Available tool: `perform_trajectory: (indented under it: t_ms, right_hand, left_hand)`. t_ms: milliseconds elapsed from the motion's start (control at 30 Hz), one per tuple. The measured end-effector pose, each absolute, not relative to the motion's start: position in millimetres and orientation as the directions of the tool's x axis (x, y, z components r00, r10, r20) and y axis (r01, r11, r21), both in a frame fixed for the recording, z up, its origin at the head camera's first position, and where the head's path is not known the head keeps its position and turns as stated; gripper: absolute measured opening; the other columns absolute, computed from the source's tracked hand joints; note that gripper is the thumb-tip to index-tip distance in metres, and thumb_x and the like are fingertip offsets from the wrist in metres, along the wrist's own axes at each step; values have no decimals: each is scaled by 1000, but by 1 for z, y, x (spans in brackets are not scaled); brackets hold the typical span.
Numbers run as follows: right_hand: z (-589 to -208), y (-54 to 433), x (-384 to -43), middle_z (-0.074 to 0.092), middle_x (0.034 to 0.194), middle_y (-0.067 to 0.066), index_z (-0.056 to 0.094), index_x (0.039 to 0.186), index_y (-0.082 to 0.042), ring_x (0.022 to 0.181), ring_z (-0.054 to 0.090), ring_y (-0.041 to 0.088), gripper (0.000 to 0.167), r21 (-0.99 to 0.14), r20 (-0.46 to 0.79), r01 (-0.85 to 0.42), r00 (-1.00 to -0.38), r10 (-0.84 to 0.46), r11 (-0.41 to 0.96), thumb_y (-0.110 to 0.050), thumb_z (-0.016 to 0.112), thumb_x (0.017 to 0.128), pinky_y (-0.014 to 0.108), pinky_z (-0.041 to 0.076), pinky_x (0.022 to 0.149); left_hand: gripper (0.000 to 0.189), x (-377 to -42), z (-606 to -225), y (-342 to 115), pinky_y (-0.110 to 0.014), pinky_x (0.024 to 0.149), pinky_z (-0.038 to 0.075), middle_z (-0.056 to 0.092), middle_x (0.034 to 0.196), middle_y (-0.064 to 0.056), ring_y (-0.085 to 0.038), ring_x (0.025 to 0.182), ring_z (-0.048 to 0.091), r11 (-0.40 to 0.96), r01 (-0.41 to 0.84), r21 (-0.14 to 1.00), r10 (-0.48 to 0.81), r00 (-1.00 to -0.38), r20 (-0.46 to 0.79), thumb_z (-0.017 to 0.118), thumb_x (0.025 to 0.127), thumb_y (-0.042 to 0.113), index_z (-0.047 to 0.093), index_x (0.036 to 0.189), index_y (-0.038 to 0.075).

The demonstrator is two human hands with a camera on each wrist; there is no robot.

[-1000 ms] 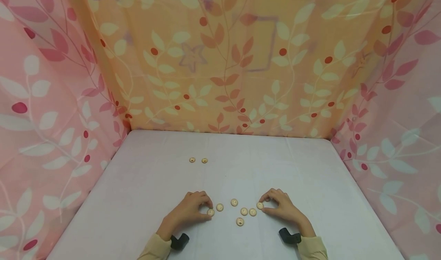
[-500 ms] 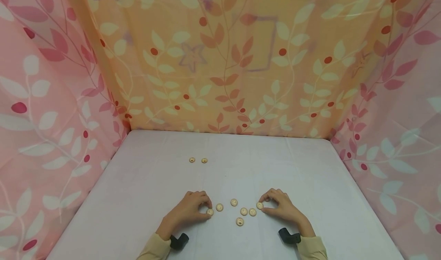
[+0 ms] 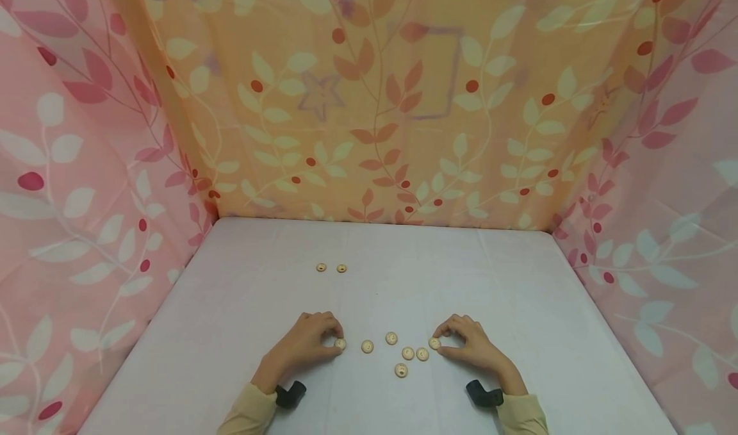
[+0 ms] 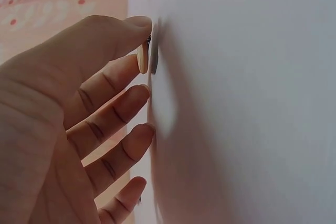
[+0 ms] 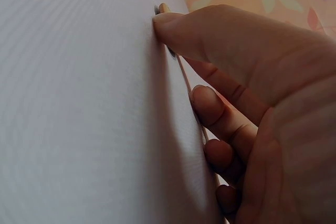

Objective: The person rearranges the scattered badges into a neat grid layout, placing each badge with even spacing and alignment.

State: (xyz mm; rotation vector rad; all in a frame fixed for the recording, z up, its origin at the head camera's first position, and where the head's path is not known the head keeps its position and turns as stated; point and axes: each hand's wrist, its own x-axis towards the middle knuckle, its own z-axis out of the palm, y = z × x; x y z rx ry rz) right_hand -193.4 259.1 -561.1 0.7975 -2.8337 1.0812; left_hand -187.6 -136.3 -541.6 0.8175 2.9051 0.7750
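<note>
White tabletop [image 3: 242, 281], hands [image 3: 302, 342] [image 3: 473, 345] each pinching a disc [image 3: 341, 344], left wrist view alone showing one raised

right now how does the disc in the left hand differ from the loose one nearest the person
The held disc is pinched by the left hand; the loose disc lies untouched. The held disc is partly hidden; the loose disc shows whole, with a dark mark. The held disc sits left of the loose disc. Both are round and pale.

Between left fingers [image 3: 330, 323] and right fingers [image 3: 448, 326]: five loose buttons [image 3: 408, 353] in the way. Two far buttons [image 3: 342, 268] well beyond left fingers. Worktop [image 3: 576, 332] passable outward of both, up to side curtains [image 3: 663, 230].
</note>
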Motion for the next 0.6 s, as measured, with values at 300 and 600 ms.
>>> perform_trajectory:
  t_ms: [300,600]
  right_hand:
    - [-560,258,-193,53,88,-15,62,96,-33,83,42,8,24,-626,173,-453,-875,-453,635,-38,74,75,31,25,75]
    - [-560,258,-193,53,89,-15,62,96,-32,83,42,8,24,-617,188,-473,-864,-466,629,-37,73,76,31,25,75]
  left_hand:
    - [13,-196,-539,-149,-42,87,35,56,86,17,-5,81,50,744,475,470,474,-871,131,72,77,32,63,86,28]
    - [10,-207,-540,-159,-41,86,35,57,84,17,-7,78,50,756,438,486,423,-894,147,71,78,31,63,83,29]
